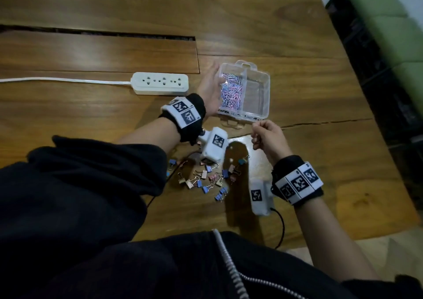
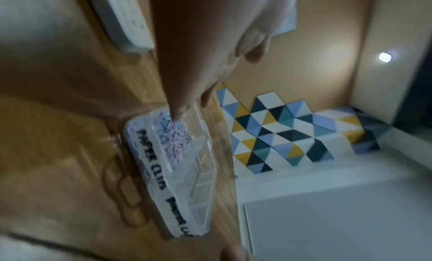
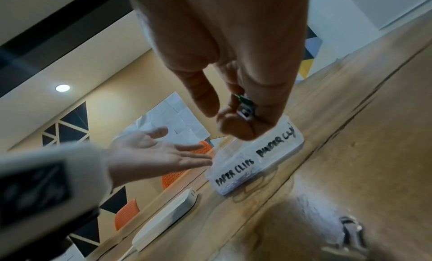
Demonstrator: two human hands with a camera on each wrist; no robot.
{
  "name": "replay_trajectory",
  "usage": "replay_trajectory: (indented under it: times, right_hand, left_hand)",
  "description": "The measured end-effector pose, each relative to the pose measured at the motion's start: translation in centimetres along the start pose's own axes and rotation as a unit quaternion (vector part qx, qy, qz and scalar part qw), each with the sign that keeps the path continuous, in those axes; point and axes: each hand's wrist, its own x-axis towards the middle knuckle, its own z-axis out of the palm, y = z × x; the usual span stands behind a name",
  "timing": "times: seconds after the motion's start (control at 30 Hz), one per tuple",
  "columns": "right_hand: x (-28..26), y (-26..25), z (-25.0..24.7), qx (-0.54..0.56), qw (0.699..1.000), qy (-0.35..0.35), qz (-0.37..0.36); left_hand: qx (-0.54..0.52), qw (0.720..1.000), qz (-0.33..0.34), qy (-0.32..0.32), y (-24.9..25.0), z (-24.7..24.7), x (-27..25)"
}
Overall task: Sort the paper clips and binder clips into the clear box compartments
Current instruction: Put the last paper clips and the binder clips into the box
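A clear two-compartment box sits on the wooden table, labelled PAPER CLIPS and BINDER CLIPS on its near wall. Its left compartment holds a heap of pink and blue paper clips; the right compartment shows nothing inside. My left hand is open, palm up, fingers straight over the left compartment. My right hand hovers just in front of the box's near edge and pinches a small dark-green binder clip. Several binder clips in blue, pink and tan lie scattered nearer me.
A white power strip with its cable lies left of the box. A long slot cuts the tabletop at the back left. The table edge runs diagonally at the right, with a green seat beyond it.
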Motion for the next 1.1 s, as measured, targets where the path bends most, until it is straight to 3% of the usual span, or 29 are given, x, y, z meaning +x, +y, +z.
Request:
replay_trajectory:
  times: [0.13,0.27,0.43,0.53,0.6,0.7,0.8,0.87,0.97,1.1]
  right_hand:
    - [1.2,-1.7,0.6,-0.008,0.999,-0.046,0.023]
    - [3.4,-4.6,2.3,0.019,0.998,-0.055,-0.01]
    - [6.2,-6.2,4.5,-0.049,0.997,-0.041,-0.035]
    - [5.4,-5.4,4.2,-0.073,0.995,0.006,-0.07]
    - [4.0,-4.1,3.6,-0.066,0.995,0.024,-0.075]
    - [1.0,-1.5,2.6,-0.076,0.996,-0.015,-0.046]
    - [-1.7,1.3,1.4,-0.195,0.98,-0.034,-0.036]
    - [-3.0,2.9,1.0,-0.27,0.961,-0.059,-0.017]
    - [-4.4,4.8,1.1,-0.372,0.922,-0.103,0.017]
    - [-5.3,6.6,1.8,-0.359,0.928,-0.096,-0.026]
  left_hand:
    - [0.174,0.984,0.022,0.024,-0.1,-2.7,-1.7]
    - [0.385,0.921,0.002,0.062,-0.6,-6.2,-4.2]
    - [0.497,0.863,-0.044,0.084,-2.0,-10.1,-6.2]
    - [0.558,0.823,-0.06,0.082,-2.5,-11.6,-7.3]
    - [0.605,0.79,-0.071,0.069,-2.8,-12.3,-8.1]
    - [0.679,0.725,-0.109,0.037,-3.3,-13.5,-9.7]
    - [0.736,0.654,-0.173,0.017,-3.9,-14.8,-11.4]
    - [0.752,0.626,-0.207,0.008,-4.5,-15.4,-12.6]
    - [0.753,0.627,-0.197,0.016,-6.1,-16.1,-14.1]
    - [0.737,0.664,-0.121,0.048,-7.7,-16.7,-14.6]
